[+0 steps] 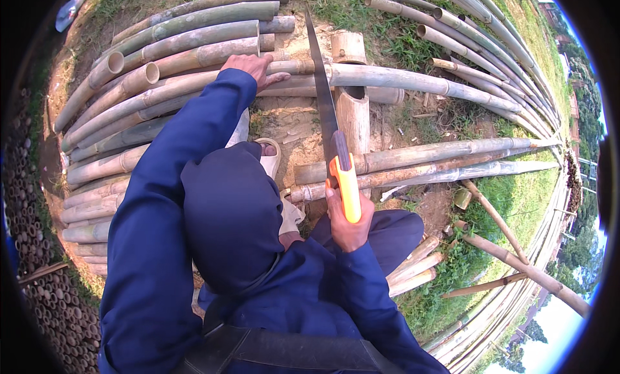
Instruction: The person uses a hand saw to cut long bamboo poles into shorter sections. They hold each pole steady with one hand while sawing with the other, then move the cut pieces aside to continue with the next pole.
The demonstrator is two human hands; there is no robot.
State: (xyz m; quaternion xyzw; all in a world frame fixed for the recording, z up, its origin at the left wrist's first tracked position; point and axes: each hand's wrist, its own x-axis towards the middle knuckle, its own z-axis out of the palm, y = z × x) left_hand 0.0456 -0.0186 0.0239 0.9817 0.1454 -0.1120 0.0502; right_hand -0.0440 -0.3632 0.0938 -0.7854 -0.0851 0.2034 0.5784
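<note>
Nearest, a dark blue sleeve [371, 293] leads to the right hand [351, 228], its fingers wrapped round the yellow-orange handle [347, 188] of a long handsaw with a dark, tapering blade [327, 106]. Beneath and beside that handle lie the left ends of several long, tan bamboo poles [413, 158], so there is little bare ground directly under the grip. A beige sandal [270, 162] stands left of the blade, well apart from its edge. Farther out, the blade slants across a long, pale bamboo pole [400, 81]; how deep the edge sits I cannot tell. The left hand [250, 69] lies over this pole just left of the blade, thumb spread from the bent fingers; how firmly they press I cannot tell. Right of the blade, a thick, pale bamboo length with an open hollow [353, 125] runs crosswise below the pole. Bare soil [403, 127] opens between the pole and the nearer tan ones. The saw's tip reaches past the pole above sawdust-strewn ground. Close-packed bamboo [106, 167] crowds the left side, while more long poles [468, 28] fan out at upper right. Beyond lie sunlit green grass [523, 193] and distant trees [584, 90].
</note>
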